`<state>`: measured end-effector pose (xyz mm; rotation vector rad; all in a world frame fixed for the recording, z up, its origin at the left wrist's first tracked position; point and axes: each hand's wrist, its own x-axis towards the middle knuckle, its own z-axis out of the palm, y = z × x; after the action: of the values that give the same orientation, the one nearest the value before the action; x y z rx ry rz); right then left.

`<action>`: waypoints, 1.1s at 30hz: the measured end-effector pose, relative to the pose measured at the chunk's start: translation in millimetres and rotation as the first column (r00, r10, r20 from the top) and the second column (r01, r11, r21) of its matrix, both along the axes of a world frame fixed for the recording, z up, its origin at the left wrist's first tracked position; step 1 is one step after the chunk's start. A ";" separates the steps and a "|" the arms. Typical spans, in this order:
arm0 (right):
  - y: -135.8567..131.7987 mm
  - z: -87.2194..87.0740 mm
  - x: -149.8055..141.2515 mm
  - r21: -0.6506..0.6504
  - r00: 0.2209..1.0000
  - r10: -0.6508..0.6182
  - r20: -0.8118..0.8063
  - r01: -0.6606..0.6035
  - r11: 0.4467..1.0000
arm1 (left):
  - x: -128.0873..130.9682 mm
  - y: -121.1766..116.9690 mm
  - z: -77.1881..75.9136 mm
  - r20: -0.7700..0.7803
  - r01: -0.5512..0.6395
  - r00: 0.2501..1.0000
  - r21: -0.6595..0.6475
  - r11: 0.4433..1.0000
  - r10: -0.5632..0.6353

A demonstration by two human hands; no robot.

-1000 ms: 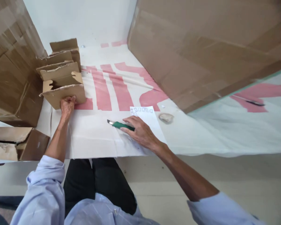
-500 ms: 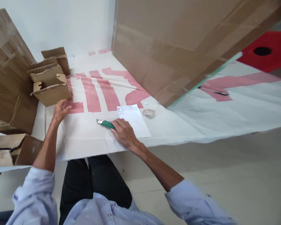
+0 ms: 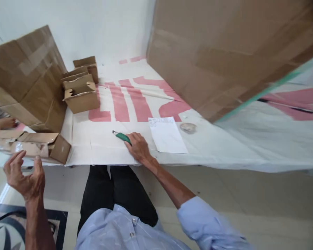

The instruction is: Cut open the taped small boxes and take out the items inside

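Note:
My right hand (image 3: 139, 147) rests at the table's near part, wrapped round a green utility knife (image 3: 122, 136) whose blade end points up and left. To its right lies a white sheet of paper (image 3: 169, 137) with small marks along its top. My left hand (image 3: 26, 175) is raised at the near left edge with thumb and fingers apart, holding nothing. Just beyond it sits a low, long cardboard box (image 3: 61, 147) with torn flaps. Small open cardboard boxes (image 3: 83, 100) stand in a row further back.
A tall carton (image 3: 39, 76) stands at the left and a big carton (image 3: 224, 52) leans over the right side. A clear roundish item (image 3: 188, 127) and a dark thin tool (image 3: 289, 105) lie on the white cloth (image 3: 224, 149). Another person's hand (image 3: 6, 123) shows at far left.
My left hand has moved from beside the small open boxes to the near left, by the low box. My right hand keeps the knife and is now off the paper. The view has swung left.

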<state>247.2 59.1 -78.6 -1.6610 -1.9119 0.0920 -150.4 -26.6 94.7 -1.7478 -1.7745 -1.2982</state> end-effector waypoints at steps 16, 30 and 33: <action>-25.6 36.0 -61.5 0.290 0.950 0.252 -0.182 -0.193 0.937 | -16.5 10.2 -67.2 -0.072 -0.090 0.994 -0.141 0.986 0.081; -26.1 61.4 -71.5 0.183 0.905 0.309 -0.292 -0.264 0.947 | -30.2 24.6 -37.8 0.474 0.316 0.857 -0.179 0.932 -0.199; -25.2 59.1 -56.9 0.106 0.885 0.255 -0.391 -0.231 0.967 | -55.8 56.0 -49.9 0.689 0.611 0.661 -0.262 0.747 -0.298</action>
<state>190.2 33.9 -19.5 -1.2385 -1.7707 0.4420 -206.2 29.5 44.8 -2.3830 -2.2159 -1.9566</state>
